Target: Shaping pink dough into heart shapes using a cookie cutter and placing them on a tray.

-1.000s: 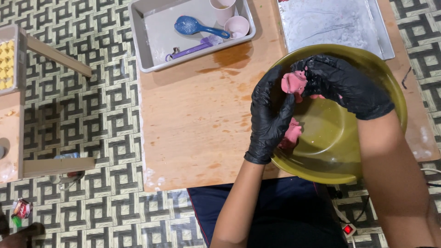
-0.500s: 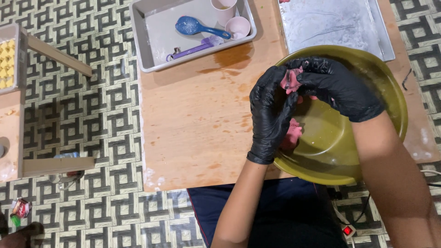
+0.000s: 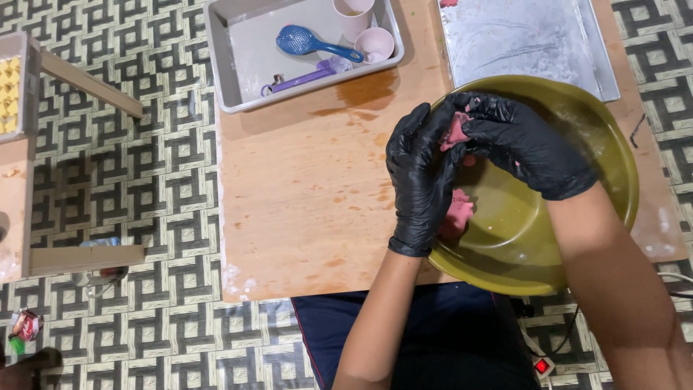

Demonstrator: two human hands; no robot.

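Observation:
Both my hands wear black gloves and meet over the left rim of an olive-green bowl (image 3: 577, 123). My left hand (image 3: 421, 177) and my right hand (image 3: 523, 141) press together around a small piece of pink dough (image 3: 455, 131). A larger lump of pink dough (image 3: 458, 215) lies in the bowl just under my left hand. The bowl sits on a low wooden table (image 3: 303, 195).
A grey tray (image 3: 245, 58) at the table's back holds a blue spoon (image 3: 310, 45), a purple tool (image 3: 299, 79) and two pink cups (image 3: 377, 43). A floured metal sheet (image 3: 527, 40) lies behind the bowl. A wooden stand (image 3: 72, 253) is at left on the patterned floor.
My hands have closed tighter around the small pink dough piece and shifted slightly upward over the bowl's rim. The lump in the bowl has stayed put.

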